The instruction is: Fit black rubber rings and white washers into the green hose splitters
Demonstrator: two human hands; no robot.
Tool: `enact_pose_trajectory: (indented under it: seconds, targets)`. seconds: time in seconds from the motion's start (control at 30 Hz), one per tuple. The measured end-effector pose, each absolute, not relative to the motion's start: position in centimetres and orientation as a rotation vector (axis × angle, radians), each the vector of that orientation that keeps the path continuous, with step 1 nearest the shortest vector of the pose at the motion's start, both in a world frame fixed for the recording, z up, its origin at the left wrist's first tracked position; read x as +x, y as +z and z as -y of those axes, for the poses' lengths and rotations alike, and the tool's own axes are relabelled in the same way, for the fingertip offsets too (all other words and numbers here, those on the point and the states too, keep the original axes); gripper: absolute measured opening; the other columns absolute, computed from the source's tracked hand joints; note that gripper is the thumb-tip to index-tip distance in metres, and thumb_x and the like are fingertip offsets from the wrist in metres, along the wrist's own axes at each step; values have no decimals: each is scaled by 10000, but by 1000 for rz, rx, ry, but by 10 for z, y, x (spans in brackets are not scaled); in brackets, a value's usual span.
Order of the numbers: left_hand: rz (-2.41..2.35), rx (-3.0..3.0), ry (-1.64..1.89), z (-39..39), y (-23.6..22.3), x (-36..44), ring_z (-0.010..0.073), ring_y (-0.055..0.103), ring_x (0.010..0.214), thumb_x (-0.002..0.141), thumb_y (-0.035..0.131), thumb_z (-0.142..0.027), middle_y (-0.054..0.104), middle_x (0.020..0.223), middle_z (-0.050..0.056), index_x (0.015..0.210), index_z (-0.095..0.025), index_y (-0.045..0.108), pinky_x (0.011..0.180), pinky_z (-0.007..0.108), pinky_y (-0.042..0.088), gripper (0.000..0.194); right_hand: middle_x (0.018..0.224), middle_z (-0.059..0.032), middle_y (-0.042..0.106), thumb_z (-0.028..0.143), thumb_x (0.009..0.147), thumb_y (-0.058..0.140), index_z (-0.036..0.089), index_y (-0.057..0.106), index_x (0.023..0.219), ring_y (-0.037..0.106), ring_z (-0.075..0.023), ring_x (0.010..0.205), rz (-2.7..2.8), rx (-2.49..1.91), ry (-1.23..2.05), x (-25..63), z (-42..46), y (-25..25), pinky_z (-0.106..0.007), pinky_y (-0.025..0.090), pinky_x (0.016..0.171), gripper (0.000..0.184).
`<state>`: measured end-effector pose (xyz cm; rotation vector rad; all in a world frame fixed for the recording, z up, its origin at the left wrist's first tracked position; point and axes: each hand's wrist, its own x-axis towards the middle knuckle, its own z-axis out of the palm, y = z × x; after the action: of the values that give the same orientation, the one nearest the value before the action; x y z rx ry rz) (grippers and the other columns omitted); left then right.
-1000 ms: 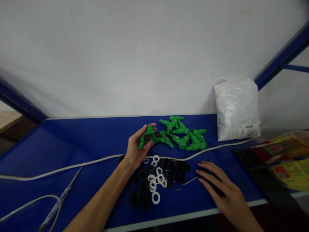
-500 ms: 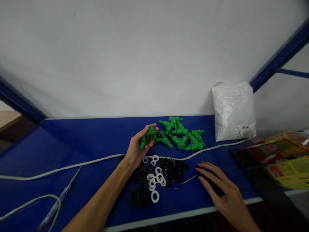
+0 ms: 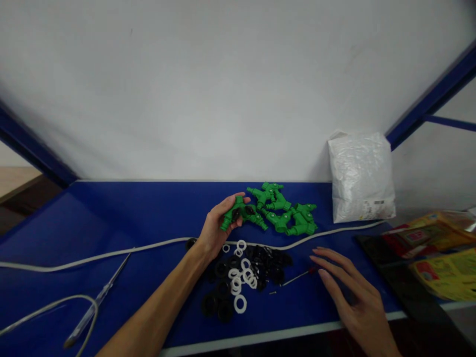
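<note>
My left hand point(image 3: 215, 229) is closed around a green plastic valve fitting point(image 3: 241, 213) with black parts on it, held just above the blue bench top point(image 3: 130, 218). Several more green fittings point(image 3: 288, 210) lie in a heap right of it. Below my left hand sits a pile of black and white rings point(image 3: 243, 275). My right hand point(image 3: 351, 292) hovers flat with fingers spread, its fingertips close to a small red-handled screwdriver point(image 3: 297, 276) that lies beside the ring pile.
A white cable point(image 3: 111, 254) runs across the bench. A clear-handled tool point(image 3: 98, 297) and a grey cable loop lie at the left. A white plastic bag point(image 3: 360, 176) leans on the wall at right, with colourful packets point(image 3: 442, 253) on a dark surface beyond.
My right hand has drifted slightly right and back from the screwdriver, uncovering its red handle. My left hand keeps holding the green fitting in about the same spot.
</note>
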<state>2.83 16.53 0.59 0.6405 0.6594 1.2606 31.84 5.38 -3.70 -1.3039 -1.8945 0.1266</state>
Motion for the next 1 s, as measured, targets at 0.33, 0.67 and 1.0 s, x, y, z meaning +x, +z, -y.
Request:
enact_pose_trajectory:
  seconds: [0.33, 0.67, 1.0]
  targets:
    - [-609, 742, 1262, -163, 10, 27, 57, 518, 539, 865, 695, -381, 713, 858, 44, 1087, -148, 763, 487, 176, 407, 329, 1135, -64, 701, 443, 933, 644, 295, 566, 1299, 676, -214, 1011, 1700, -986, 1279, 205, -155, 42, -423, 530, 934, 403]
    - [-775, 1000, 1209, -172, 2, 18, 89, 531, 531, 882, 676, -460, 620, 656, 10, 1229, -154, 706, 460, 188, 343, 463, 784, 21, 655, 343, 885, 704, 266, 525, 1250, 604, -161, 690, 1662, -883, 1600, 192, -191, 28, -349, 468, 704, 414]
    - [-1290, 1175, 1573, -186, 9, -2, 68, 525, 494, 892, 648, -500, 705, 922, 46, 997, -189, 752, 467, 214, 357, 345, 739, 28, 631, 280, 841, 663, 237, 626, 1109, 565, -152, 667, 1392, -936, 1646, 196, -188, 23, -325, 426, 666, 274]
